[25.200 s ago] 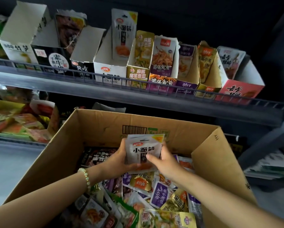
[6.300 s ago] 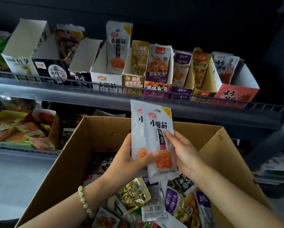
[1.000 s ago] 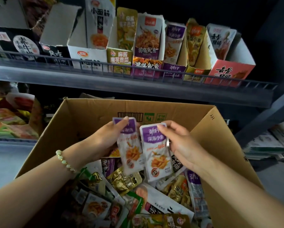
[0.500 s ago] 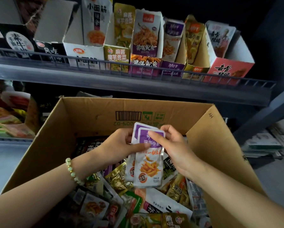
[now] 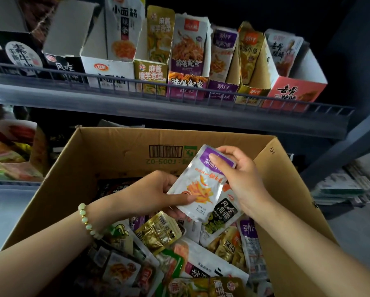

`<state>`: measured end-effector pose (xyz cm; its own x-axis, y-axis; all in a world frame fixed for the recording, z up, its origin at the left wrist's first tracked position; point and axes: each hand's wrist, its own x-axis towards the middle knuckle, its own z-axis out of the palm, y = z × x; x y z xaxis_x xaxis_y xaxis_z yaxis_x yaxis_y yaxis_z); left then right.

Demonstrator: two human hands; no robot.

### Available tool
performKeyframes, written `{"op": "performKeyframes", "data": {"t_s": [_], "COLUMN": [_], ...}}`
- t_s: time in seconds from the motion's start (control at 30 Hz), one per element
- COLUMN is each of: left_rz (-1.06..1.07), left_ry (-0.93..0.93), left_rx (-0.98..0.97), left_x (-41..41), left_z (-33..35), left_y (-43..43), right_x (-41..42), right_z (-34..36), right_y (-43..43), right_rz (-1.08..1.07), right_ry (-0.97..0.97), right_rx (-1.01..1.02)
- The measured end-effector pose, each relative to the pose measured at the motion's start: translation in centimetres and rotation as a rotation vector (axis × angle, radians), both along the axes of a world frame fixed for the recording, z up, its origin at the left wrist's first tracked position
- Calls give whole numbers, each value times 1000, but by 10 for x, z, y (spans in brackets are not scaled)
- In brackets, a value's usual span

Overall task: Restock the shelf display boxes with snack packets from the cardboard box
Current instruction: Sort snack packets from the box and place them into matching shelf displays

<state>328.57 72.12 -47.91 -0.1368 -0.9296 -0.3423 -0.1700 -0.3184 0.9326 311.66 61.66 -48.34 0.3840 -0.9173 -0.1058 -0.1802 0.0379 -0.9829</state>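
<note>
Both hands pinch one glossy, flat foil packet (image 5: 201,185) above the cardboard box (image 5: 124,151): right hand (image 5: 242,176) at its purple top, left hand (image 5: 151,194) curled under its bottom edge.

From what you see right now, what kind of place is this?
Most likely a small shop or its stockroom. A metal shelf carries a row of open display boxes with snack packets, and a cardboard box of mixed packets sits below. Both hands hold a purple-topped packet.
</note>
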Motion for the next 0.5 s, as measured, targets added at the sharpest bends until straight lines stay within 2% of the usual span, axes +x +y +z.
{"op": "performKeyframes", "data": {"t_s": [0.23,0.37,0.5], "left_rz": [-57,-107,-115], "left_ry": [105,95,-13], "left_rx": [-82,-79,-158], "left_x": [9,15,17], "left_z": [5,4,2], "left_y": [-3,-3,-2], "right_x": [-2,-4,-6], "right_z": [9,10,11], "right_y": [-8,-8,-9], "right_rz": [284,298,252], "right_ry": [-97,-102,-79], "right_rx": [257,215,188]}}
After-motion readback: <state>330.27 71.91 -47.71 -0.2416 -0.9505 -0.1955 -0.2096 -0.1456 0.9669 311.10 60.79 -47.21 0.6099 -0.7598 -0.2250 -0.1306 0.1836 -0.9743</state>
